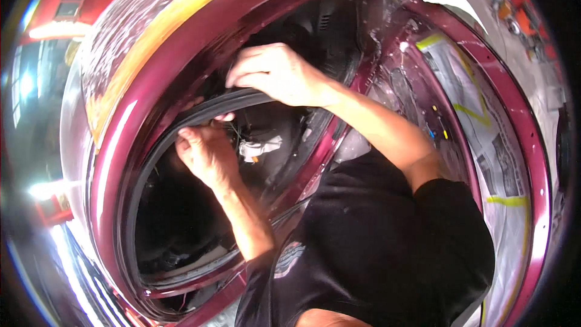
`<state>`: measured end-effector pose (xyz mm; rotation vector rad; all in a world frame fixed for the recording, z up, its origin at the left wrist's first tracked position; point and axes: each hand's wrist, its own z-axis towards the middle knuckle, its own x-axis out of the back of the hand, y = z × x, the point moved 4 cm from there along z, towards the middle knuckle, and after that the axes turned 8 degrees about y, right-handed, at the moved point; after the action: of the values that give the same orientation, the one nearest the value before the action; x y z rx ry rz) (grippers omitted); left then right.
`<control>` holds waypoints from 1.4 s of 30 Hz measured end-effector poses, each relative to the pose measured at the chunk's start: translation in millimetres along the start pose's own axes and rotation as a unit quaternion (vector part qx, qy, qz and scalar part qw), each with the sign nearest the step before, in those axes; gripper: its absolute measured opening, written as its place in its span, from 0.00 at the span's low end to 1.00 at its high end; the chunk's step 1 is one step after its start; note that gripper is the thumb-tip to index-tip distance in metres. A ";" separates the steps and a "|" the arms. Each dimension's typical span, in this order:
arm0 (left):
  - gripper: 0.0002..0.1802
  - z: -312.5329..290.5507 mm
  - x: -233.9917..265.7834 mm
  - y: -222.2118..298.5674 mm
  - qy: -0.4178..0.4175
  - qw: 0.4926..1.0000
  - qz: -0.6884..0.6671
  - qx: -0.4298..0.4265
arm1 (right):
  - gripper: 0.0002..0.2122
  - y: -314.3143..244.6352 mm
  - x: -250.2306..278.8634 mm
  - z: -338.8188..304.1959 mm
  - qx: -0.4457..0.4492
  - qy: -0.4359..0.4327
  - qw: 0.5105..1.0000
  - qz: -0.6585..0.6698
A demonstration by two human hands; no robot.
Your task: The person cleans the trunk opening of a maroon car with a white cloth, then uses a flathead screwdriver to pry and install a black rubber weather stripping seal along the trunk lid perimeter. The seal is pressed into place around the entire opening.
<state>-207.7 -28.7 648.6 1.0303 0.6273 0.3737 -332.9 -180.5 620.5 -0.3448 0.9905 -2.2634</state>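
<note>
A black rubber door seal runs in a curve along the edge of a dark red car door opening. The bent fingers of my left hand close on this strip from below, with a fingertip showing farther along it. My right hand reaches across from the right, its fingers curled at the strip's upper side; they are slightly blurred, and their exact contact is partly hidden. Below the right hand, inside the opening, a small white piece with an orange spot stands out against the dark interior.
Clear plastic film and yellow-orange masking tape cover part of the dark red car body. On my right stands an opened dark red door, with masking paper and yellow-green tape on it.
</note>
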 end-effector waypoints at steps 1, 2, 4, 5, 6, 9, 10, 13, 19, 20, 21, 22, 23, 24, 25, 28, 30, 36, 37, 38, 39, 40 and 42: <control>0.29 1.0 1.8 -1.9 0.004 1.000 -0.013 0.001 | 0.06 -4.9 -1.2 4.5 -0.005 0.011 1.000 -0.003; 0.29 -0.7 2.3 -0.5 0.011 1.000 0.005 0.005 | 0.07 -7.0 -4.8 7.5 0.016 0.017 1.000 0.001; 0.28 -0.2 1.3 -1.1 0.008 1.000 0.002 0.003 | 0.08 -11.8 -0.8 5.5 0.048 -0.008 0.999 0.005; 0.28 0.1 1.6 -1.9 0.007 1.000 0.000 0.004 | 0.09 -7.5 -0.2 0.1 0.035 -0.018 0.999 0.016; 0.26 3.0 0.4 -2.6 -0.004 1.000 -0.024 0.017 | 0.09 -1.8 -1.5 -5.3 0.021 -0.028 0.999 0.027; 0.25 7.8 9.2 -9.0 -0.036 0.998 -0.040 0.021 | 0.11 20.7 11.4 -21.8 -0.044 -0.083 0.995 0.026; 0.24 7.2 6.2 -4.2 -0.041 0.999 -0.028 0.015 | 0.11 27.2 23.4 -28.6 -0.067 -0.097 0.993 0.008; 0.24 1.8 0.2 5.5 -0.039 0.998 -0.026 0.029 | 0.12 73.2 71.1 -52.8 -0.116 -0.157 0.980 -0.035; 0.28 5.8 -0.9 -0.4 0.006 1.000 0.010 0.013 | 0.11 129.3 141.7 -62.9 -0.187 -0.090 0.962 -0.177; 0.28 5.2 -0.5 0.2 0.014 1.000 0.010 0.016 | 0.11 129.0 143.7 -61.3 -0.188 -0.083 0.962 -0.180; 0.28 3.8 0.8 0.4 0.017 1.000 0.007 0.020 | 0.11 128.7 144.8 -60.0 -0.189 -0.076 0.962 -0.183; 0.27 3.4 1.2 0.5 0.019 1.000 0.003 0.022 | 0.11 129.2 147.2 -60.1 -0.192 -0.072 0.961 -0.183; 0.27 3.4 2.2 1.1 0.021 1.000 -0.001 0.023 | 0.12 131.5 147.7 -62.7 -0.196 -0.069 0.961 -0.181; 0.27 4.6 2.0 1.6 0.004 1.000 -0.006 0.027 | 0.12 134.1 145.6 -64.0 -0.199 -0.066 0.961 -0.180; 0.26 5.5 2.4 0.8 -0.012 0.999 -0.011 0.032 | 0.12 139.0 143.2 -65.7 -0.202 -0.049 0.962 -0.175; 0.26 4.2 1.1 2.3 -0.029 0.999 -0.012 0.033 | 0.13 151.8 129.3 -77.6 -0.205 0.007 0.963 -0.176; 0.25 3.2 1.6 2.8 -0.027 0.999 -0.013 0.034 | 0.13 150.2 110.5 -94.8 -0.212 0.032 0.956 -0.200; 0.26 5.2 5.7 2.7 -0.027 0.999 -0.002 0.032 | 0.10 161.3 54.3 -159.9 -0.245 0.045 0.947 -0.204; 0.26 4.0 5.5 4.1 -0.025 0.999 0.002 0.033 | 0.10 163.4 51.9 -162.1 -0.276 0.057 0.940 -0.193; 0.26 3.9 8.5 3.8 -0.019 0.999 0.003 0.027 | 0.10 166.7 51.8 -162.7 -0.310 0.078 0.933 -0.168; 0.26 2.9 9.3 4.9 -0.020 0.999 0.006 0.026 | 0.10 171.1 52.8 -161.4 -0.343 0.099 0.923 -0.142; 0.27 4.4 5.6 3.1 -0.026 0.999 0.005 0.028 | 0.10 177.9 59.2 -160.1 -0.375 0.125 0.911 -0.120; 0.27 3.9 4.7 4.5 -0.022 0.999 0.020 0.024 | 0.11 182.2 74.8 -142.2 -0.340 0.162 0.922 -0.089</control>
<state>-201.6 -26.5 652.5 1.0963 0.5801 0.3717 -374.5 -242.2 389.2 -0.3611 1.9947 -2.1005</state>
